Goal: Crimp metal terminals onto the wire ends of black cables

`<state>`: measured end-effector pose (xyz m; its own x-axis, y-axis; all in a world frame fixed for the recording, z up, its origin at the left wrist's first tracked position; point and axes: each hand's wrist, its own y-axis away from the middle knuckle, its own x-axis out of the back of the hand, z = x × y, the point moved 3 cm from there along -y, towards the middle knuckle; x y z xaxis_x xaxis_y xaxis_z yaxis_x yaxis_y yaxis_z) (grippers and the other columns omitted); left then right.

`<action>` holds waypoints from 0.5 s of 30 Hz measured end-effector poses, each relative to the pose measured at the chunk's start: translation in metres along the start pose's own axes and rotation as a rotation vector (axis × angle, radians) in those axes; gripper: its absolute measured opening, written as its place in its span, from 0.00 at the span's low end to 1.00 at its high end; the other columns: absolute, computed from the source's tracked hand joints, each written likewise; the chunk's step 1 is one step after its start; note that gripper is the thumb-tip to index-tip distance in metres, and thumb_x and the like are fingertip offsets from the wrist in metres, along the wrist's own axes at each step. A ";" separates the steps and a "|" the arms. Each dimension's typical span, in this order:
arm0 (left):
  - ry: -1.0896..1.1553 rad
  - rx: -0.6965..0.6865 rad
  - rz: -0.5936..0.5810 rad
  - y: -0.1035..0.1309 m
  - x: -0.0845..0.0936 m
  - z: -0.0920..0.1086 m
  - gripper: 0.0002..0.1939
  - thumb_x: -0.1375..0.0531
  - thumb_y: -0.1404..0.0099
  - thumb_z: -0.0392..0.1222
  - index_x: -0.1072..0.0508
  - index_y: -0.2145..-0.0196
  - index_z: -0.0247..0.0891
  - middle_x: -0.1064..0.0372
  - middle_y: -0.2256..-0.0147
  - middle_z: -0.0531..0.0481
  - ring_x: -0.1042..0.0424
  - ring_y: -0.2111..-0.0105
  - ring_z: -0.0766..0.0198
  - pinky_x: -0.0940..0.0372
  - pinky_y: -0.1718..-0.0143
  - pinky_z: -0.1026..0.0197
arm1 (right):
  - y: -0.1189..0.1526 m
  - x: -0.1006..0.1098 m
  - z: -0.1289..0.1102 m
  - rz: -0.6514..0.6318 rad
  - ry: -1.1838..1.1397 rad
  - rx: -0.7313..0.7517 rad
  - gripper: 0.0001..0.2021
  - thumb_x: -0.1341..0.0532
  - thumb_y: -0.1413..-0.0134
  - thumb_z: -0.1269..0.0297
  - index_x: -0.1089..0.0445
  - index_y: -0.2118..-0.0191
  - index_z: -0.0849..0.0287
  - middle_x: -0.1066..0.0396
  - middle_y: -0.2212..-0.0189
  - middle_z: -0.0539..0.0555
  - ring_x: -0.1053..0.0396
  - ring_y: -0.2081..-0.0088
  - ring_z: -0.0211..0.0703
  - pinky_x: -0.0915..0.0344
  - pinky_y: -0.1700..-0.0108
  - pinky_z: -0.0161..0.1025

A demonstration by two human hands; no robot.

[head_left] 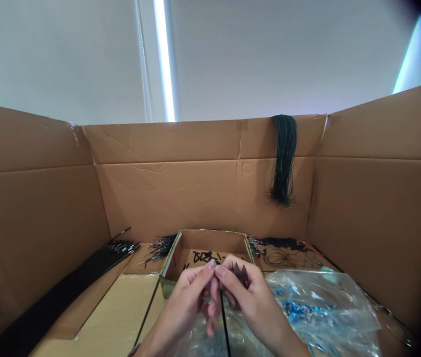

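Observation:
My left hand (195, 292) and my right hand (242, 287) meet near the lower middle of the head view, thumb tips almost touching. Each pinches at something too small to make out between the fingertips. Dark, pointed pieces (240, 273) show at the fingers of my right hand. A thin black cord (225, 325) hangs down below the hands. Just behind them stands a small open cardboard box (214, 240) with black marks on its inside. Clear plastic (205, 334) lies under the hands.
A clear bag with blue pieces (318, 307) lies at the right. Long black strands (73, 282) stretch along the left. Black bundles (162, 246) lie beside the box. Dark green strings (285, 158) hang over the back cardboard wall (181, 198); cardboard walls rise on both sides.

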<state>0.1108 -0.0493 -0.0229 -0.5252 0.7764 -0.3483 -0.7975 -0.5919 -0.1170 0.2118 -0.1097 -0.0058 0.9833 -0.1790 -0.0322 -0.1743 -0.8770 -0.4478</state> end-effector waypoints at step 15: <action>0.012 -0.259 0.180 0.005 -0.008 -0.012 0.29 0.39 0.37 0.63 0.37 0.82 0.37 0.50 0.87 0.57 0.43 0.85 0.69 0.38 0.83 0.66 | 0.004 -0.015 0.012 0.090 -0.346 0.004 0.23 0.39 0.38 0.48 0.43 0.75 0.60 0.44 0.84 0.44 0.43 0.86 0.29 0.42 0.85 0.26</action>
<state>0.1150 -0.0608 -0.0321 -0.6463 0.6527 -0.3953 -0.5890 -0.7560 -0.2854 0.1968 -0.1049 -0.0175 0.9237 -0.0932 -0.3715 -0.2611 -0.8628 -0.4328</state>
